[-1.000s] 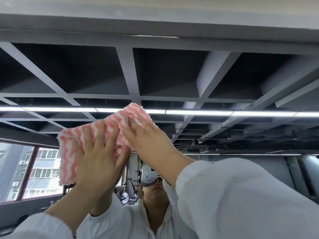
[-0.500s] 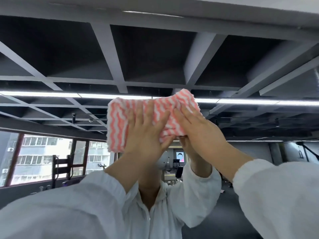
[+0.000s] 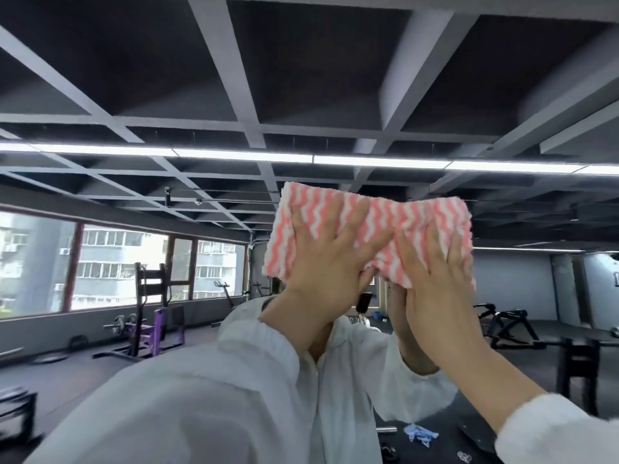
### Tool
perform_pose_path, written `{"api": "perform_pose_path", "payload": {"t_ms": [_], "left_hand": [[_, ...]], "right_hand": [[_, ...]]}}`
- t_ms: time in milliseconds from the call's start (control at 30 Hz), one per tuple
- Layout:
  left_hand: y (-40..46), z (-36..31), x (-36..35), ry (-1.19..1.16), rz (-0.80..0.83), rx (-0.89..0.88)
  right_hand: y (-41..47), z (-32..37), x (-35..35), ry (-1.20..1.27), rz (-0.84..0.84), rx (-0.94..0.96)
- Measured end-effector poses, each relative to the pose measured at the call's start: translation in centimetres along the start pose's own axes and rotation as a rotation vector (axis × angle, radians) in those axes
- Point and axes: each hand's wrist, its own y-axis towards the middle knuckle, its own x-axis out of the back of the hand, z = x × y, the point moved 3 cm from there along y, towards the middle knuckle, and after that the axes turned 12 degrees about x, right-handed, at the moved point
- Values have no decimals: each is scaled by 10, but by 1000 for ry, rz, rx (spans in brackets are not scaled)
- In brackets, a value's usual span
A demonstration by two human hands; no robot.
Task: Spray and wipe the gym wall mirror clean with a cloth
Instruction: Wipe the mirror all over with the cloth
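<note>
Mirror (image 3: 502,95) fills my view, and the cloth (image 3: 375,229), pinned flat to the glass under left hand (image 3: 321,262) and right hand (image 3: 432,272) with fingers spread, has slid right and lower since a second ago, so wiping's moving along.

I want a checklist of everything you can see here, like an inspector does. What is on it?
Surface: the mirror fills the view and reflects the gym; no streaks can be told.
Job's things: a pink and white striped cloth is pressed flat on the glass; no spray bottle seen.
Clutter: a crumpled blue item lies on the floor in the reflection.
Grippers: left hand and right hand are both spread open, palms flat on the cloth.
Cables: nothing seen.
Surroundings: a purple weight machine, windows, a dark beamed ceiling with a strip light.
</note>
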Motion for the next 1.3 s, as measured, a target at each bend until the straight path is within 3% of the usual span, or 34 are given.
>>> {"api": "perform_pose_path", "payload": {"t_ms": [267, 467, 667, 833, 1000, 1100, 1300], "left_hand": [[-67, 118, -18, -53, -60, 154], [-138, 175, -29, -79, -31, 252], [-224, 183, -36, -174, 81, 475], [-235, 152, -40, -190, 127, 475], [-199, 82, -36, -236, 71, 356], [-176, 31, -34, -243, 88, 274], [-157, -46, -30, -250, 124, 107]], "right_hand": [[24, 122, -42, 21, -98, 134], [5, 208, -60, 115, -39, 205], [-40, 254, -71, 180, 72, 396], [-53, 223, -55, 53, 116, 584], [-77, 142, -35, 18, 85, 482], [-101, 91, -21, -6, 178, 389], [-147, 34, -1, 6, 166, 239]]}}
